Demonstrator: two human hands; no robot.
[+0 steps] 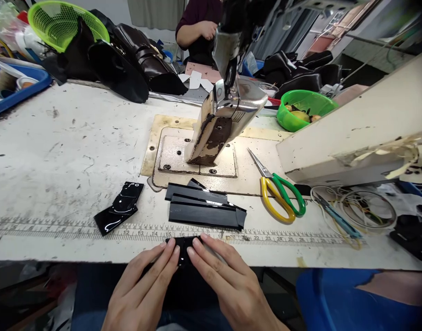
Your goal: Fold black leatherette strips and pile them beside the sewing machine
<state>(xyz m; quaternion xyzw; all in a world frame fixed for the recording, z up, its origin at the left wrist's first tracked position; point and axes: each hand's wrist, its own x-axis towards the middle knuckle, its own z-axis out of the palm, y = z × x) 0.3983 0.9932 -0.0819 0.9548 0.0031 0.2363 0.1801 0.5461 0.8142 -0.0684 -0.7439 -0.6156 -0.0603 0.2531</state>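
A shiny black piece is held between the left hand and the right hand at the near edge of a white table. A ruler is seen along that edge. Just beyond the hands, black strips are laid partly overlapped; to their left, small black pieces are placed. To the right, scissors are set down, points turned to the far side. Farther off, a sewing machine is mounted, black boots are piled at left, and a green bowl is placed at right.
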